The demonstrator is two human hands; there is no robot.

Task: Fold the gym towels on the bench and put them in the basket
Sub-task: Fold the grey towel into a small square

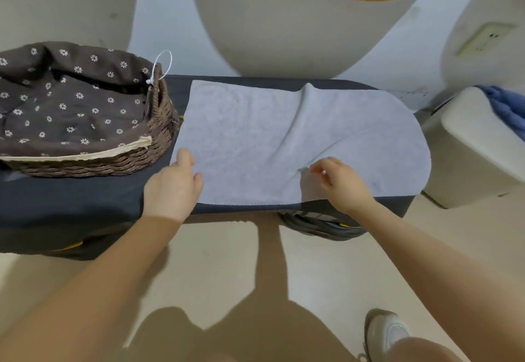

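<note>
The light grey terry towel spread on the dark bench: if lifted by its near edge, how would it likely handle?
The light grey terry towel would probably drape limply: a soft ridge already runs across it toward the right hand. It likely weighs little, looking thin and lying flat. It may slide on the dark padded bench unless the left hand holds its corner.

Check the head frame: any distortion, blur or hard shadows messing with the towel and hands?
Head view: strong wide-angle bowing, the bench edge and towel curve at the sides. Right hand fingertips slightly motion-blurred; left hand sharper. Hard shadows of the person fall on the floor, none across the towel. No glare; basket evenly lit.
</note>
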